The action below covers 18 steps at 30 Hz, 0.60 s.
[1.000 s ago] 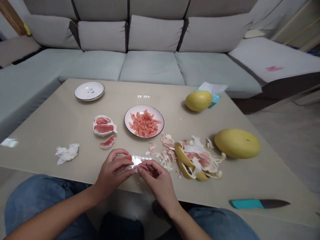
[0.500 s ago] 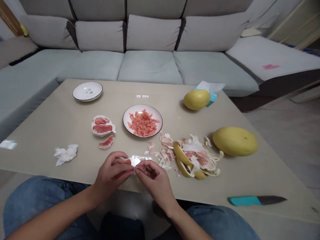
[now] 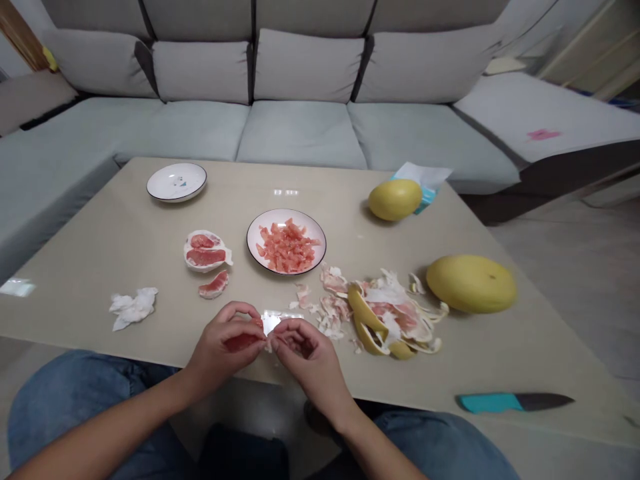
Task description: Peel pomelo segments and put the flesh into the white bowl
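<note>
My left hand (image 3: 227,341) is closed around a red pomelo segment (image 3: 241,343), partly hidden by the fingers, above the table's near edge. My right hand (image 3: 307,353) meets it fingertip to fingertip in a pinch; what it grips there is too small to make out. Beyond the hands, a pink plate with a dark rim (image 3: 254,252) bears a heap of pulled pomelo flesh (image 3: 289,247). To its left lie a partly peeled pomelo chunk (image 3: 206,256) and a loose pomelo segment (image 3: 214,285). Peel and membrane scraps (image 3: 393,313) are piled right of my hands.
A knife with a teal handle (image 3: 493,402) lies at the near right edge. Two whole yellow pomelos, one near (image 3: 471,284) and one far (image 3: 395,200), stand right, the far one by a tissue pack (image 3: 427,190). Left are a crumpled tissue (image 3: 133,308) and a white plate (image 3: 177,193).
The fingers of my left hand have shifted slightly, showing more of the red segment in the palm. My right hand stays in nearly the same place, still pinched.
</note>
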Available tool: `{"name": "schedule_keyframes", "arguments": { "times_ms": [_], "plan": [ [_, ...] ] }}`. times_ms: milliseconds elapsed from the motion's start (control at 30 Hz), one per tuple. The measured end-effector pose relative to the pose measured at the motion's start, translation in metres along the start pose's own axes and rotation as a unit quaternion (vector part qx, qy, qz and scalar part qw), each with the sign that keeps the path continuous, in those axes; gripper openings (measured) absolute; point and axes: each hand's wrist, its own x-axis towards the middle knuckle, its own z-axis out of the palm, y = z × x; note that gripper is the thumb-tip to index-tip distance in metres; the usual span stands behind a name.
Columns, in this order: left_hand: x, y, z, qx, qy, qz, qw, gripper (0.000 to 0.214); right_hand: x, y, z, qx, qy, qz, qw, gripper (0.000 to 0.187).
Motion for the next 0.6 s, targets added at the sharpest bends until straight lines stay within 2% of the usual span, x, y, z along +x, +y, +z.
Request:
{"name": "schedule_keyframes", "arguments": {
  "times_ms": [200,300,367,433,500,533,600],
  "plan": [
    [0.002,0.001,0.001,0.007,-0.018,0.001,1.000,0.011,-0.002,-0.005,0.000,-0.070,-0.015,-0.025,0.997,0.009],
    [0.001,0.002,0.002,0.024,-0.025,0.010,0.999,0.013,-0.003,-0.003,-0.001,-0.157,-0.011,-0.080,0.984,0.012],
    [0.000,0.001,0.003,0.027,-0.028,0.012,0.999,0.015,-0.004,0.000,-0.002,-0.242,-0.007,-0.170,0.955,0.018],
    [0.000,-0.001,0.004,0.025,-0.035,0.006,0.999,0.017,-0.004,0.004,-0.002,-0.327,-0.014,-0.276,0.904,0.024],
    [0.000,-0.003,0.004,0.025,-0.040,-0.004,0.999,0.017,-0.003,0.007,-0.003,-0.383,-0.024,-0.339,0.859,0.026],
    [0.000,-0.004,0.004,0.027,-0.039,-0.011,0.999,0.016,-0.003,0.008,-0.004,-0.396,-0.024,-0.347,0.850,0.027],
    [0.002,-0.005,0.001,0.026,-0.038,-0.029,0.998,0.012,0.000,0.007,-0.008,-0.396,-0.009,-0.336,0.855,0.025]
  ]
}}
